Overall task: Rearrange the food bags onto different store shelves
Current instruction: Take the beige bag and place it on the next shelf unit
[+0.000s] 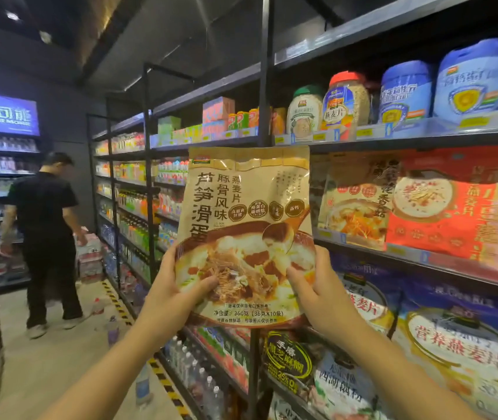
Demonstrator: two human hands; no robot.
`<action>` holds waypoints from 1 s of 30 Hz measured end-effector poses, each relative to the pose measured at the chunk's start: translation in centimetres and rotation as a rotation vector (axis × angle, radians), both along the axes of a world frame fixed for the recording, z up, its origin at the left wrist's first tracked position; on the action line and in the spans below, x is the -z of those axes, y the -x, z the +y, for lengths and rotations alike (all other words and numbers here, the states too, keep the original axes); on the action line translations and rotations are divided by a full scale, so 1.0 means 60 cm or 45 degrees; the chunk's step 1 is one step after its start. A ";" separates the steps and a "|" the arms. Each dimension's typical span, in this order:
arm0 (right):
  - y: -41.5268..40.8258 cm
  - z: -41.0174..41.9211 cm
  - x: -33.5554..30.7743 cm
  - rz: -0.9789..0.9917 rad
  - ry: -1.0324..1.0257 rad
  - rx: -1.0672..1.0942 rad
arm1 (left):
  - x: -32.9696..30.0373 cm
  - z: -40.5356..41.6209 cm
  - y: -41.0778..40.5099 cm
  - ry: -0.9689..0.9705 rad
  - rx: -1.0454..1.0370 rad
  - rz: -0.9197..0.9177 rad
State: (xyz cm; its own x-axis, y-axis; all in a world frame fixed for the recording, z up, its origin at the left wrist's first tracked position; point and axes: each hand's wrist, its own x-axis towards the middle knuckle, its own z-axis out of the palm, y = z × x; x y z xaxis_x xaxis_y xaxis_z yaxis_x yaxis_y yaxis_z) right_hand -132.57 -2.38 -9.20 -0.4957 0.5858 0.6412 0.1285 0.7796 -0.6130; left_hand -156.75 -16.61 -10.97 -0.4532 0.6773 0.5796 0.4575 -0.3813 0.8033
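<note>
A tan oatmeal bag (246, 207) with a soup-bowl picture is held upright in front of me, level with the second shelf. My left hand (175, 286) grips its lower left edge, thumb on the front. My right hand (317, 289) grips its lower right edge. Behind it, on the shelf (423, 260) to the right, stand a similar tan bag (356, 201) and a red bag (459, 213). Blue oatmeal bags (459, 353) fill the shelf below.
Jars and blue tubs (405, 92) line the upper shelf. Drink bottles (138, 207) fill shelves further left. A person in black (44, 237) stands in the aisle by stacked water packs (90, 253). Loose bottles (113, 328) stand on the floor beside yellow-black tape.
</note>
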 end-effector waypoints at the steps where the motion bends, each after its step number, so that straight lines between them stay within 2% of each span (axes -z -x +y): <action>1: 0.016 0.027 -0.010 0.004 0.014 0.000 | -0.007 0.030 0.015 -0.011 0.005 0.020; 6: 0.089 0.140 -0.038 -0.044 0.058 0.045 | -0.046 0.166 0.097 -0.042 0.017 0.116; 11: 0.140 0.228 -0.046 0.006 0.078 0.148 | -0.056 0.293 0.175 -0.065 0.147 0.118; 24: 0.209 0.383 -0.059 0.106 0.111 0.689 | -0.077 0.631 0.259 -0.200 0.647 0.178; 30: 0.233 0.438 -0.067 0.135 0.065 0.894 | -0.087 0.730 0.270 -0.233 0.683 0.202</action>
